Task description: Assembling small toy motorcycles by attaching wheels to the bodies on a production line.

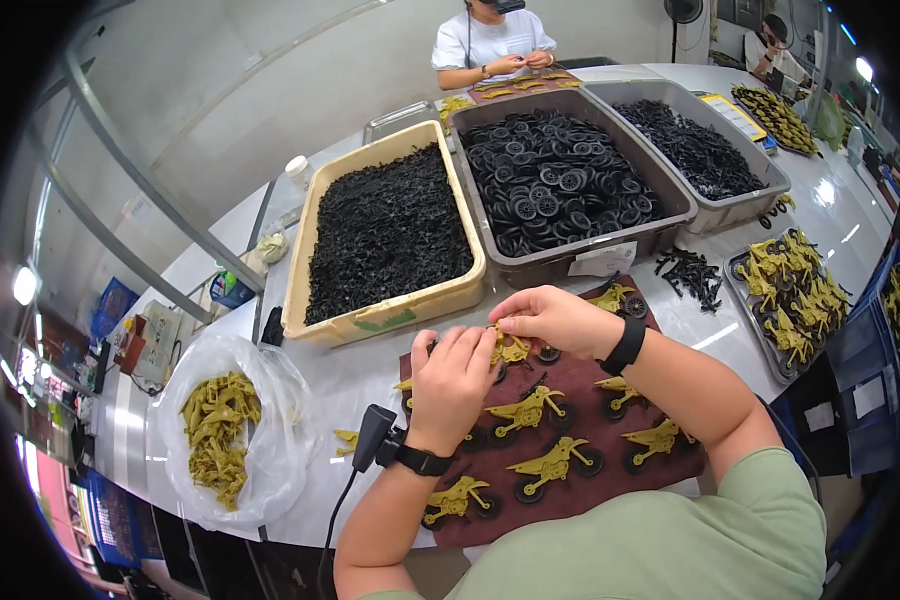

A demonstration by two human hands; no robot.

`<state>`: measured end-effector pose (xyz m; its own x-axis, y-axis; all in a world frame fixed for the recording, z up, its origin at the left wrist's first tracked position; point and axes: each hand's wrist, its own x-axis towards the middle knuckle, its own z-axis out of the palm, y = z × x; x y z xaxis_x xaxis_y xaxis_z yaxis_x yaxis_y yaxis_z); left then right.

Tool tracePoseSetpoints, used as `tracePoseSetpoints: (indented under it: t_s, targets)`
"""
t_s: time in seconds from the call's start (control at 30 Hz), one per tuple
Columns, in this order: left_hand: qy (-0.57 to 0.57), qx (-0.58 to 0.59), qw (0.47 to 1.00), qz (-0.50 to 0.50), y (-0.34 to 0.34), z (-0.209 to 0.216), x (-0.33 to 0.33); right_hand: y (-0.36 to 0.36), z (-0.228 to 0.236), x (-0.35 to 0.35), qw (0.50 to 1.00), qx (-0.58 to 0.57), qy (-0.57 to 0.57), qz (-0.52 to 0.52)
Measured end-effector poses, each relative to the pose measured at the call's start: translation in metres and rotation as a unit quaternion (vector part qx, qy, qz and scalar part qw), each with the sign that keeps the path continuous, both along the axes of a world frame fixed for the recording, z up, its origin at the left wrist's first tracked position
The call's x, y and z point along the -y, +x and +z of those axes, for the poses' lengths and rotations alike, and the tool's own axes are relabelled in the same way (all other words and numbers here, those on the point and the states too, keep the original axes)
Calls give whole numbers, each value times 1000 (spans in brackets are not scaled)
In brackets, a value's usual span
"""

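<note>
Above the far part of a dark red cloth, both hands meet at a yellow toy motorcycle. My left hand has its fingers curled at the toy's left side. From the right, my right hand pinches its top with thumb and forefinger; any small part between them is too hidden to make out. Several more toy motorcycles stand in rows on the cloth, such as one with black wheels near the middle. Some on the left are partly covered by my left hand and forearm.
Beyond the cloth stand a cream bin of small black parts, a grey bin of black wheels and another grey bin. Left is a plastic bag of yellow parts; right, a metal tray of toy motorcycles. A co-worker sits opposite.
</note>
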<state>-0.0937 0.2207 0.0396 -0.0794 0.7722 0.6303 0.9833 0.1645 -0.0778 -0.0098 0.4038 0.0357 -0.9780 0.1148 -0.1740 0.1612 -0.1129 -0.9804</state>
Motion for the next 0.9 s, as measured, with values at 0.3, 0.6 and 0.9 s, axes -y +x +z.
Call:
tracePoseSetpoints:
  t_s: [0.3,0.6,0.9]
  targets:
    - [-122,169,978,-25,-24,-48,-27,2,-51,-18,921,-13,384,-60]
    - [-151,129,980,-7,-20,-59,-35,1,-65,-9,872,-29,476,-111]
    - [-137,138,981,-12,-19,-62,-36,3,-60,-1,838,6,529,-131]
